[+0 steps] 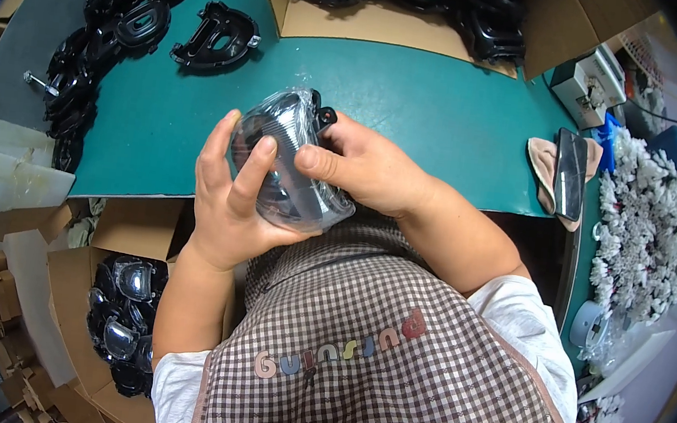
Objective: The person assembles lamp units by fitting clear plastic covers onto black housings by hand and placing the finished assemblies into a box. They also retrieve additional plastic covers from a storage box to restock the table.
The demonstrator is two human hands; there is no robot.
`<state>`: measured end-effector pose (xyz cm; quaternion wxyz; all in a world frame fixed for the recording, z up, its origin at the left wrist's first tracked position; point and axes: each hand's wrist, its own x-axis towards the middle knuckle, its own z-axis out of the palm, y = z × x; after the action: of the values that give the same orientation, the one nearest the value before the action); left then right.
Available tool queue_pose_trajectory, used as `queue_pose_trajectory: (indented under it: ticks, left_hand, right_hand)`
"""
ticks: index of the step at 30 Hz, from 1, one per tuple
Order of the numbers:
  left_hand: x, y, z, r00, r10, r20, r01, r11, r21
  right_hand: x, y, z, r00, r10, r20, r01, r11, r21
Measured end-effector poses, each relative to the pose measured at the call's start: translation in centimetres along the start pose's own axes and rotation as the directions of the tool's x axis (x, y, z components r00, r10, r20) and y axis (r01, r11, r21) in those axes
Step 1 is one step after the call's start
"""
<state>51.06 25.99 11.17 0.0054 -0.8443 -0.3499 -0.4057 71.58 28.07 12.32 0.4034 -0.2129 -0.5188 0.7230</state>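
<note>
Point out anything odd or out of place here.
Nothing looks spilled or damaged. The phone on a pinkish cloth near the right end of the green table seems mildly out of place, a personal item sharing space with black parts.

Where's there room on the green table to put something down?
The biggest bare patch on the green table lies between the right hand, the cardboard box and the phone. Another lies left of the left hand, below the lone black part. The table's left side is crowded with piled black parts.
</note>
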Motion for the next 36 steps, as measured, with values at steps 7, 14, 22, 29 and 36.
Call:
queue_pose_trajectory:
  ticks: [7,14,22,29,36]
  left_hand:
    - [-0.5,0.8,-0.6,1.000,0.007,-0.020,-0.008,0.999,-0.048]
    - [-1.1,1.6,-0.5,1.000,-0.001,-0.027,0.002,0.999,0.040]
    - [-0.6,2.4,-2.2,1.000,-0.027,0.016,0.027,0.999,-0.025]
    - [-1.6,2.3,-0.9,0.998,-0.049,0.030,0.047,0.997,0.064]
    - [-1.8,0.9,-2.1,0.970,-0.208,0.127,0.242,0.889,-0.388]
  right_hand:
    - [0.2,-0.9,0.5,0.999,0.037,0.038,-0.038,0.999,0.025]
    - [0.3,-0.7,0.5,0.995,-0.008,0.103,0.029,0.979,-0.202]
    - [0.1,-2.7,1.3,0.989,0.107,0.100,-0.110,0.994,0.028]
    - [0.1,-1.8,2.0,0.998,0.059,0.020,-0.055,0.982,-0.183]
    - [-0.6,-1.1,1.4,0.999,-0.037,-0.006,0.032,0.921,-0.388]
